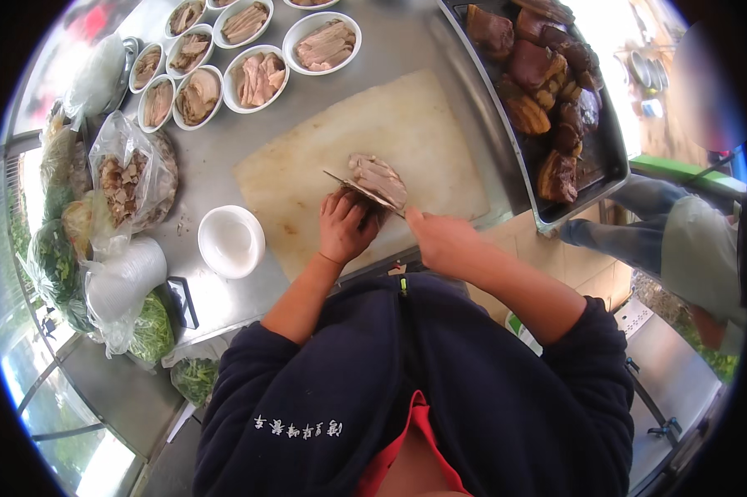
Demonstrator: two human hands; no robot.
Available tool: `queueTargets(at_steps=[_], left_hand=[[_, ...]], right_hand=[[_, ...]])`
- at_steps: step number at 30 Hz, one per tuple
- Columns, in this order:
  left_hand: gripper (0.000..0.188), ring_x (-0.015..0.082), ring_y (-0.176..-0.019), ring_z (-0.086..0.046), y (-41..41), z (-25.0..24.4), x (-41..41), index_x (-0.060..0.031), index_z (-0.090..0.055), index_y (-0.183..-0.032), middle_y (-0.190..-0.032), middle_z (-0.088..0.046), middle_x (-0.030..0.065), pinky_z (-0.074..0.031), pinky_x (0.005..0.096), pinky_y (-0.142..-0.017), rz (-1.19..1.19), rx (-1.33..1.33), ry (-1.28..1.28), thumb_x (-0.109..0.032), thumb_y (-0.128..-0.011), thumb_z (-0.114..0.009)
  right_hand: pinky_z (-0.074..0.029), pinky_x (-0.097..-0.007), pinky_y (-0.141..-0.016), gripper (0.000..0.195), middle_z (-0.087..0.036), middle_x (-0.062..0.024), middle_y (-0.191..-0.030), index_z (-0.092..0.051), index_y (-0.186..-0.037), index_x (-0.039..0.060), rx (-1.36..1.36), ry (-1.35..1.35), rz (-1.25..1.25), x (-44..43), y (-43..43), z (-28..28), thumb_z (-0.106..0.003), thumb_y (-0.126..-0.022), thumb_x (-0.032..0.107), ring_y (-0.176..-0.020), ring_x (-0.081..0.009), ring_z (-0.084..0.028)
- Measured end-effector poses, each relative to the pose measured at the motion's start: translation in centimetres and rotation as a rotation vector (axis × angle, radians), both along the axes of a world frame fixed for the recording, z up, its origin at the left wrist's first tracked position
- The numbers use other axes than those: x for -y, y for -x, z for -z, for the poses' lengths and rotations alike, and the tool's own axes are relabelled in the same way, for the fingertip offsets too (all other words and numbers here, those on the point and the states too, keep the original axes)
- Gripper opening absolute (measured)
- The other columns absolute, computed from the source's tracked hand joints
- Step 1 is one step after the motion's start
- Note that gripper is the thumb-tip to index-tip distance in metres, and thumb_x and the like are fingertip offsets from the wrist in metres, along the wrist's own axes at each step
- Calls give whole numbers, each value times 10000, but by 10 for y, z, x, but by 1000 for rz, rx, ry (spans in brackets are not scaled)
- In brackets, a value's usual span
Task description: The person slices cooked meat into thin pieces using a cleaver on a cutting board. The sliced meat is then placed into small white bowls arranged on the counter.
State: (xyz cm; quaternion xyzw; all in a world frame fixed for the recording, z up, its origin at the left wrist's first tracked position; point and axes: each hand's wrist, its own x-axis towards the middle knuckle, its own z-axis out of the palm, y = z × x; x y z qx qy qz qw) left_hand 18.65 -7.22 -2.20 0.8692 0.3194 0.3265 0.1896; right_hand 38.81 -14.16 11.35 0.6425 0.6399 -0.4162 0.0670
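Observation:
My right hand (445,241) grips the handle of a knife (373,196), whose blade lies across a piece of cooked meat on the pale cutting board (429,124). With bent fingers my left hand (348,227) presses the dark uncut part of the meat against the near side of the blade. Beyond the blade, several cut meat slices (378,177) lean together in a small stack. How deep the edge sits in the meat cannot be made out. A stack of empty white bowls (231,241) stands left of the board.
Several white bowls of sliced meat (257,79) stand at the back left. A black tray (597,180) holds braised meat chunks (535,65) at right. Along the left lie a plastic bag of meat scraps (125,180) and bagged greens (152,329). Another person (690,236) is at far right.

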Motion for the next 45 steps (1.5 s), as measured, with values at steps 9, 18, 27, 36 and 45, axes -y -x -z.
queueTargets(at_steps=[9,18,27,36,45], left_hand=[[277,318,-1042,-602,2,-1,-2,-102,-705,-976,-1072,-654,82,-478,443,-850,-13,-31,-2,-140,-707,-760],[286,336,-1047,-589,7,-15,2,-67,-693,-1003,-1107,-643,100,-469,470,-906,3,-38,-20,-113,-723,-727],[321,343,-1029,-595,5,4,0,-69,-691,-1003,-1097,-645,111,-469,460,-873,25,52,-24,-108,-687,-736],[307,334,-1002,-592,12,7,2,-75,-686,-982,-1054,-647,96,-457,462,-858,34,38,-10,-115,-683,-744],[230,316,-1069,-592,15,-2,6,-79,-685,-969,-1118,-644,92,-437,458,-914,-10,-2,-40,-126,-746,-719]], right_hand=[[-552,-516,-720,242,-694,-241,-906,-447,-1121,2,-11,-63,-6,5,18,27,-528,-917,103,-866,-430,-694],[-530,-527,-752,307,-692,-244,-897,-438,-1129,-7,1,-66,78,-8,-7,20,-555,-849,35,-887,-447,-675],[-527,-539,-716,289,-691,-249,-896,-442,-1098,-10,0,-15,25,1,7,5,-565,-840,36,-853,-463,-668],[-543,-524,-696,296,-702,-233,-892,-438,-1130,-24,-6,-28,-42,-3,21,8,-569,-883,74,-840,-434,-688],[-526,-532,-765,357,-695,-244,-919,-435,-1172,-11,35,-4,74,-3,7,17,-557,-836,1,-899,-450,-671]])
